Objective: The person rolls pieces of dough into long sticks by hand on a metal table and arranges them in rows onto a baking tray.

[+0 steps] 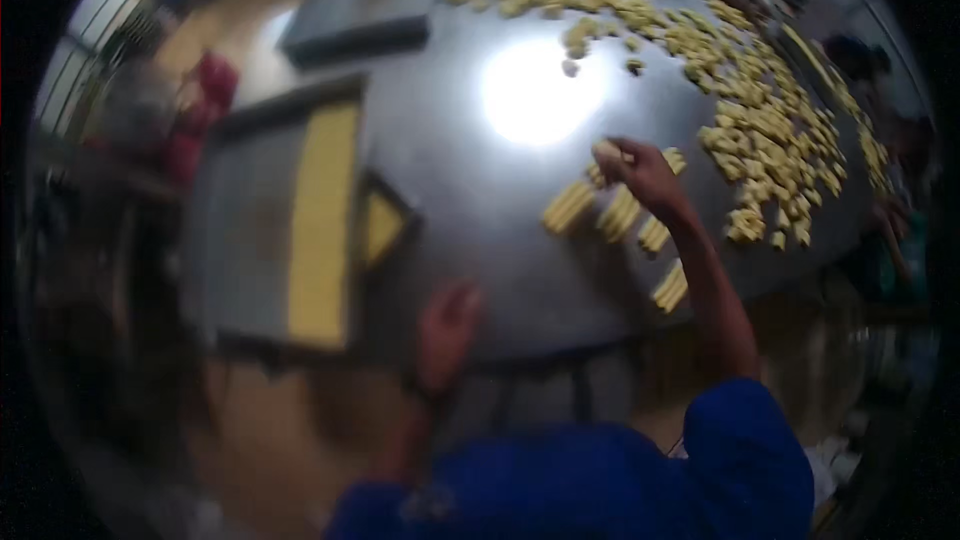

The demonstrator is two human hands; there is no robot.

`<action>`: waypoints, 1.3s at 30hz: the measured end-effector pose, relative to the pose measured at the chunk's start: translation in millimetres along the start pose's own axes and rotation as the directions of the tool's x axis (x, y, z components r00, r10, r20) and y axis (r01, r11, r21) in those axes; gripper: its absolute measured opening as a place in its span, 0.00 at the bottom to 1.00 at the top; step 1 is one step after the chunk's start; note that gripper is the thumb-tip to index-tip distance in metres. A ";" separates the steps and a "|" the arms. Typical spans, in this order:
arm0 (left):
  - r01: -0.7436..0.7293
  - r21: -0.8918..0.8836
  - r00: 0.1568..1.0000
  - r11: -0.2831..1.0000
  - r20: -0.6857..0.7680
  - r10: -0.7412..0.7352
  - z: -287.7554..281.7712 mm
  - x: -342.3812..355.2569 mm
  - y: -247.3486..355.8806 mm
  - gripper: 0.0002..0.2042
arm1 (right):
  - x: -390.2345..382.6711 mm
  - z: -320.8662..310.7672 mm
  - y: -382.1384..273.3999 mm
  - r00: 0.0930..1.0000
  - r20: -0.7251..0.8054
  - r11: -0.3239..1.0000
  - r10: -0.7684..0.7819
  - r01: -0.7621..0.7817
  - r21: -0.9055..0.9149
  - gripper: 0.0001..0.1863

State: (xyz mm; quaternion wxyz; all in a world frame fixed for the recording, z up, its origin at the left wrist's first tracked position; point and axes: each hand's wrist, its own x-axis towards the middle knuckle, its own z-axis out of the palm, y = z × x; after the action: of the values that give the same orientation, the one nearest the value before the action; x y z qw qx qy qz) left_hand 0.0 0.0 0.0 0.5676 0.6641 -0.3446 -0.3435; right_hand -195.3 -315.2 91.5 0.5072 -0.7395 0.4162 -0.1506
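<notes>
My right hand [645, 178] is closed above the metal table, with a small pale piece [605, 151] at its fingertips, too blurred to name. Beneath and around it lie bundles of yellow dough-like sticks: one bundle [570, 206] to its left, another [620, 215] just below the fingers, a third [654, 236] under the wrist. Closer to the table's near edge is one more bundle [670, 286], beside my right forearm. My left hand [450, 325] is over the near edge, smeared by motion, its fingers unclear; I see nothing in it.
On the left stands a large metal tray [245, 230] with a yellow strip [325, 225] along its right side. Beside it is a yellow corner piece [383, 225]. Another tray [365, 5] sits farther back. Many yellow pieces [765, 145] cover the far right. A person in red [210, 90] is at left.
</notes>
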 end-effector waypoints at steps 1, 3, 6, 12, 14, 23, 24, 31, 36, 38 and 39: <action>0.174 -0.029 0.981 0.984 0.090 -0.171 3.0 -2.5 10.6 0.22 | -21.9 26.1 -6.0 0.994 0.090 0.998 -0.054 0.055 -0.009 0.24; 0.190 -0.494 0.979 0.849 0.158 -0.128 32.1 1.9 28.6 0.20 | -67.8 70.7 -18.5 0.947 0.306 0.989 -0.103 0.066 0.130 0.19; 0.316 -0.451 0.938 0.835 0.283 -0.202 32.8 3.7 46.6 0.20 | -119.4 108.9 -35.4 0.952 0.227 0.978 -0.207 0.198 0.064 0.14; 0.215 -0.580 0.975 0.786 0.180 -0.134 45.0 -24.9 54.4 0.13 | -162.7 126.6 -33.4 0.849 -0.055 0.844 -0.526 0.513 -0.159 0.10; 0.161 -0.503 0.980 0.849 0.185 -0.076 44.7 -35.0 59.2 0.10 | -172.5 126.6 -33.0 0.812 -0.022 0.777 -0.583 0.550 -0.307 0.12; -0.119 -0.355 0.965 0.927 0.179 0.192 16.3 -55.0 55.4 0.11 | -186.7 129.9 -45.2 0.896 0.396 0.850 0.200 -0.360 0.385 0.13; -0.032 -0.322 0.962 0.946 0.247 0.116 11.2 -54.6 53.8 0.11 | -185.8 129.0 -44.6 0.900 0.390 0.889 0.194 -0.329 0.319 0.15; 0.151 0.170 0.818 0.974 0.532 -0.219 0.0 -14.4 35.6 0.15 | -152.3 119.3 -21.1 0.890 0.454 0.998 0.037 -0.008 -0.067 0.17; -0.231 0.776 0.913 0.587 0.381 -0.146 24.8 19.9 12.6 0.20 | -108.5 138.0 20.9 0.932 0.363 0.761 0.015 0.225 -0.609 0.22; -0.237 0.767 0.920 0.596 0.375 -0.117 17.5 24.6 3.9 0.21 | -108.2 126.4 37.2 0.973 0.231 0.731 0.001 0.157 -0.664 0.31; -0.224 0.754 0.921 0.617 0.371 -0.120 14.0 22.4 0.1 0.21 | -109.4 120.1 43.3 0.978 0.185 0.732 0.093 0.059 -0.679 0.33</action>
State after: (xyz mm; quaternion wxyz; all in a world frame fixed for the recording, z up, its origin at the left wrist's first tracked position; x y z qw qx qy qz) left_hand -0.1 -26.3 -3.1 0.1505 0.7528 -0.5836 -0.2648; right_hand -204.4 -162.2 22.5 0.2428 -0.8813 0.3943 0.0941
